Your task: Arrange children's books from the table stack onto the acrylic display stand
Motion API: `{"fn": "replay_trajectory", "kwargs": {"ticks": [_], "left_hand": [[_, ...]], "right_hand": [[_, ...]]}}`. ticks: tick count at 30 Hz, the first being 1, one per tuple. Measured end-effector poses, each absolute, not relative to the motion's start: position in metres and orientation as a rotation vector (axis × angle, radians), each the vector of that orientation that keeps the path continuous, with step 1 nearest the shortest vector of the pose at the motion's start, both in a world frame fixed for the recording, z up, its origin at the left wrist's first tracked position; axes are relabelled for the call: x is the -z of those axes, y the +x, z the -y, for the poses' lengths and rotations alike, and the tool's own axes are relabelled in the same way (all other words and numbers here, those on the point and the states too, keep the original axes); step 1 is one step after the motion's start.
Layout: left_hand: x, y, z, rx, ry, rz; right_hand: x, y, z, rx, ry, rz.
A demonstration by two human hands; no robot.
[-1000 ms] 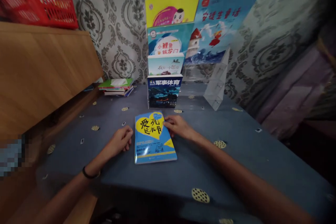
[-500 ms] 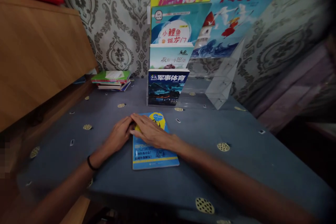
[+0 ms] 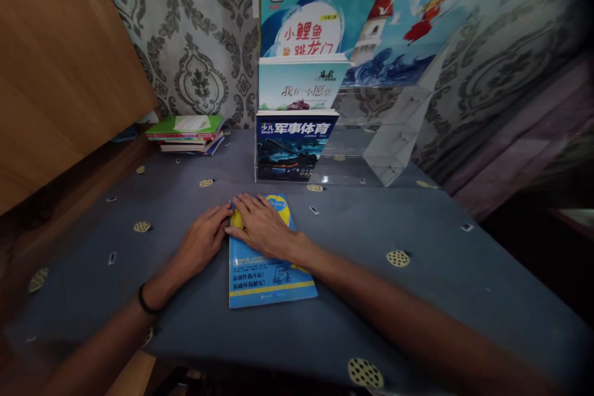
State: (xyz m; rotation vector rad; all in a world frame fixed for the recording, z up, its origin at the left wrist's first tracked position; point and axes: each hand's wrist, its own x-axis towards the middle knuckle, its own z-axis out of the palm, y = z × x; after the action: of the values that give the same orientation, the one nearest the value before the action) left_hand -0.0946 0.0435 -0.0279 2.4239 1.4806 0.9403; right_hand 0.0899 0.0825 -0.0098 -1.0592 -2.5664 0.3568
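Observation:
A blue and yellow book [image 3: 269,294] lies closed on the cloth-covered table, its cover facing up. Flat across its upper part rests my right hand [image 3: 262,227], fingers stretched toward the top left corner and covering much of the yellow cover picture. My left hand [image 3: 203,237], with a black band on the wrist, lies against the book's upper left edge. Its fingers are extended and slightly bent, with the tips close to my right hand; its thumb is mostly hidden.
Behind the book stands a clear display rack [image 3: 394,148] holding a dark blue book [image 3: 294,148], a pale green book [image 3: 301,86], a teal book [image 3: 325,6] and a large blue book [image 3: 390,68]. Several books form a stack [image 3: 185,133] at the back left, near a wooden cabinet [image 3: 69,74].
My view has tilted down and come closer. My left hand has slid slightly left, off my right hand's fingertips, to the book's edge. My right hand stays flat on the cover.

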Motion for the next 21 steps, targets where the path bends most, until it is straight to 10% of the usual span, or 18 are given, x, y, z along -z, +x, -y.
{"fn": "replay_trajectory", "kwargs": {"ticks": [11,21], "left_hand": [[0.027,-0.093,-0.041,-0.884,2.444,-1.539],[0.001,-0.063,-0.046,-0.539,2.719,-1.420]], "right_hand": [[0.014,0.151,-0.098,-0.509,-1.121,2.533],[0.019,0.188,-0.122,-1.437,-0.825,1.726]]}}
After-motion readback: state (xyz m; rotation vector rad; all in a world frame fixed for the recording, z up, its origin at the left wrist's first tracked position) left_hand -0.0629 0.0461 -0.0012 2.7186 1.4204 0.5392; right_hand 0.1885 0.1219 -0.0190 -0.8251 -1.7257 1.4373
